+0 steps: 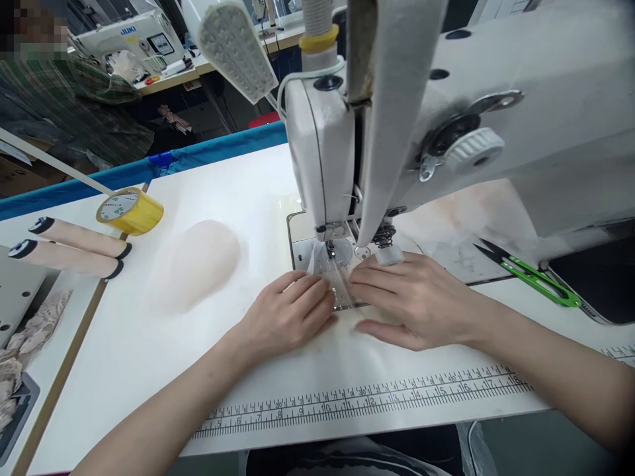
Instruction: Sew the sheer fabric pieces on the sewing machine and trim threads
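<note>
Two hands on it: left hand (297,307) curled, right hand (409,304) flatter, thumb apart, either side of the sheer cloth (317,259); can't really tell if either pinches it. Cloth's at the sewing machine's (322,152) foot, so I'd say partway, not finished. Beyond the left hand lies a pale piece (206,261), apart.

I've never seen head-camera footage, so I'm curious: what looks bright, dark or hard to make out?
In the head view, the white tabletop looks bright, the pale oval piece on it soft-edged; in the same view, the sheer strip by the left hand and right hand partly blends into the shiny metal plate; the head view's lower right corner is dark.
</note>
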A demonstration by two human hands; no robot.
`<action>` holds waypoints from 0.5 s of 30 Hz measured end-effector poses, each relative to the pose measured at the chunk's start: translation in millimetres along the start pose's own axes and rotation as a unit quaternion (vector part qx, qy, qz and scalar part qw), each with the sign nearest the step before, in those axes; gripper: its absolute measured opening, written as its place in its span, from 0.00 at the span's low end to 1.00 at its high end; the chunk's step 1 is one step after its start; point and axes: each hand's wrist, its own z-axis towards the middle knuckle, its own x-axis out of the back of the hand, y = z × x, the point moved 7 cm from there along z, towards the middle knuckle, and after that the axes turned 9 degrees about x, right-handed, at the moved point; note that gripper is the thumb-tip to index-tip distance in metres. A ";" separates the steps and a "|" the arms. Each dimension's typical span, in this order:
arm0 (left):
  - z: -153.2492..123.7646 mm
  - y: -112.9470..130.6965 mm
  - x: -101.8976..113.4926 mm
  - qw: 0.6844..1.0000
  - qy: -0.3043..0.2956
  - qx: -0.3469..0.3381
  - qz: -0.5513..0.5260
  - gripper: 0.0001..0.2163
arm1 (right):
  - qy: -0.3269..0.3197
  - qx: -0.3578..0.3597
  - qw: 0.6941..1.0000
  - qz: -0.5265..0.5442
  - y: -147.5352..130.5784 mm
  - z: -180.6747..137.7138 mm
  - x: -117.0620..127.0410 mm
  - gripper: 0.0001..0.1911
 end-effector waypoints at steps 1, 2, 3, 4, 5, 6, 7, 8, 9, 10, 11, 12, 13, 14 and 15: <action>0.5 -0.6 0.1 1.000 0.008 0.009 0.001 0.06 | -0.012 0.003 1.000 0.015 0.4 -0.7 -0.9 0.23; 1.3 -2.3 0.0 1.000 0.014 0.026 -0.006 0.05 | -0.021 0.003 1.000 0.023 1.1 -1.3 -1.9 0.27; 2.1 -4.9 0.1 0.998 0.020 0.048 -0.019 0.05 | -0.026 -0.002 0.999 0.025 2.0 -1.8 -2.5 0.28; 2.8 -8.0 0.1 0.996 0.024 0.072 -0.036 0.05 | -0.028 -0.009 0.999 0.021 3.0 -2.2 -3.1 0.25; 3.2 -10.7 0.3 0.994 0.026 0.091 -0.055 0.04 | -0.031 -0.016 0.999 0.016 3.6 -2.4 -3.6 0.22; 3.5 -12.3 0.4 0.992 0.024 0.101 -0.070 0.03 | -0.034 -0.022 0.999 0.012 3.7 -2.5 -4.3 0.18; 3.7 -12.6 0.7 0.992 0.021 0.099 -0.079 0.03 | -0.040 -0.026 0.999 0.013 3.4 -2.5 -5.0 0.16; 3.8 -11.3 0.7 0.993 0.013 0.087 -0.082 0.06 | -0.046 -0.028 0.998 0.018 2.8 -2.5 -5.7 0.15; 3.7 -8.8 0.5 0.995 0.002 0.066 -0.079 0.09 | -0.053 -0.029 0.998 0.025 2.2 -2.5 -6.1 0.16; 3.4 -5.4 0.6 0.997 -0.005 0.039 -0.068 0.10 | -0.057 -0.030 0.997 0.032 1.8 -2.5 -6.0 0.19; 2.7 -1.9 0.7 0.999 -0.009 0.011 -0.049 0.09 | -0.057 -0.032 0.997 0.038 1.9 -2.5 -5.2 0.21; 2.0 1.1 1.0 1.000 -0.009 -0.011 -0.028 0.06 | -0.056 -0.034 0.997 0.042 2.4 -2.5 -4.1 0.22; 1.5 2.6 1.2 1.000 -0.006 -0.022 -0.010 0.03 | -0.055 -0.037 0.997 0.047 3.2 -2.5 -3.2 0.23; 1.5 2.1 1.3 1.000 -0.004 -0.018 -0.002 0.02 | -0.056 -0.040 0.996 0.053 4.2 -2.6 -2.7 0.24; 2.0 -0.4 1.9 1.000 0.000 0.001 -0.003 0.04 | -0.059 -0.043 0.995 0.062 5.3 -2.7 -2.7 0.24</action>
